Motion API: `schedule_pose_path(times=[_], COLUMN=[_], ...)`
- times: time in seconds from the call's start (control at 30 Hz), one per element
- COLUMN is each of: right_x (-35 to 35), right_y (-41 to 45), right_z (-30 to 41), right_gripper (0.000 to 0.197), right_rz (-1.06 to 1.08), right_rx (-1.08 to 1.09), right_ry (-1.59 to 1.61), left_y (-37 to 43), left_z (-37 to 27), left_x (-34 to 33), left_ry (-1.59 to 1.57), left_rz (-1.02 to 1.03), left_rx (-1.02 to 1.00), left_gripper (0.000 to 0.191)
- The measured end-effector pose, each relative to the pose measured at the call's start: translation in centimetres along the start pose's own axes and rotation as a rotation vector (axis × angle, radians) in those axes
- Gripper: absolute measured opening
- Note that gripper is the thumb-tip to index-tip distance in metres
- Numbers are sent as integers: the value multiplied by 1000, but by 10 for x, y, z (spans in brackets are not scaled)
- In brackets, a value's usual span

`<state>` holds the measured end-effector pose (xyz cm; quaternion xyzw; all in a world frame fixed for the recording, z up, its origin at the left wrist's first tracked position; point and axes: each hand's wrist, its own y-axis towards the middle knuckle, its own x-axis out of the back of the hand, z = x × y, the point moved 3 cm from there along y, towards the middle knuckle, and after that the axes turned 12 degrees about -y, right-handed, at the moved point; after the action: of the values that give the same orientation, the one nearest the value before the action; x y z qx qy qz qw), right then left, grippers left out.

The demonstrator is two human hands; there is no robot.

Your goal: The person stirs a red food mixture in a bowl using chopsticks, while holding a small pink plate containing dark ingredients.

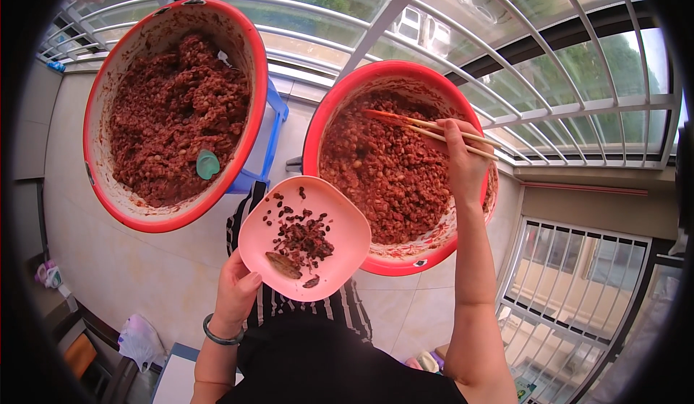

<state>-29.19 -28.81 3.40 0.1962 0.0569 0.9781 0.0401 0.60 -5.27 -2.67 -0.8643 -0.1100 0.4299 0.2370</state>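
My left hand [237, 290] grips the near left rim of a pink plate [341, 208], which bears small dark beans or seeds, reddish bits and a brown dried leaf [284, 265]. A pair of wooden chopsticks [434, 127] with red-stained tips is held in my right hand [465, 154], above a red-rimmed basin [401, 67] of chunky dark-red bean mixture [385, 181]. The tips touch or hover just over the mixture; I cannot tell which. At the left stands a second red-rimmed basin [259, 78] with similar mixture [173, 116] and a green plastic piece [207, 164] on it.
A blue plastic stool [275, 112] supports the left basin. White metal railings [374, 19] and windows run along the far side. Light floor tiles [179, 257] show below the basins. A plastic bag [140, 341] lies at the lower left, near a board-like surface [176, 377].
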Motion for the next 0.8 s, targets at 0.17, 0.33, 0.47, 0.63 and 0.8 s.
schedule_pose_path(times=[0.17,0.33,0.47,0.63,0.8], right_x=[15,47,30,41,37], right_y=[-8,-54,-86,-93,-96], right_z=[10,54,61,58,47], right_gripper=[19,23,16,14,15], right_rz=[-36,-47,295,157,214], right_rx=[13,142,163,-90,-209], right_ry=[23,425,91,371,256], left_y=[0,4,6,6,6], left_z=[2,2,7,10,9], left_x=[-1,-6,-6,-10,-15], left_ry=[49,66,82,85,76], left_rz=[-9,-6,5,35,21], left_rx=[-33,-17,26,35,30], left_gripper=[64,65,65,65,63])
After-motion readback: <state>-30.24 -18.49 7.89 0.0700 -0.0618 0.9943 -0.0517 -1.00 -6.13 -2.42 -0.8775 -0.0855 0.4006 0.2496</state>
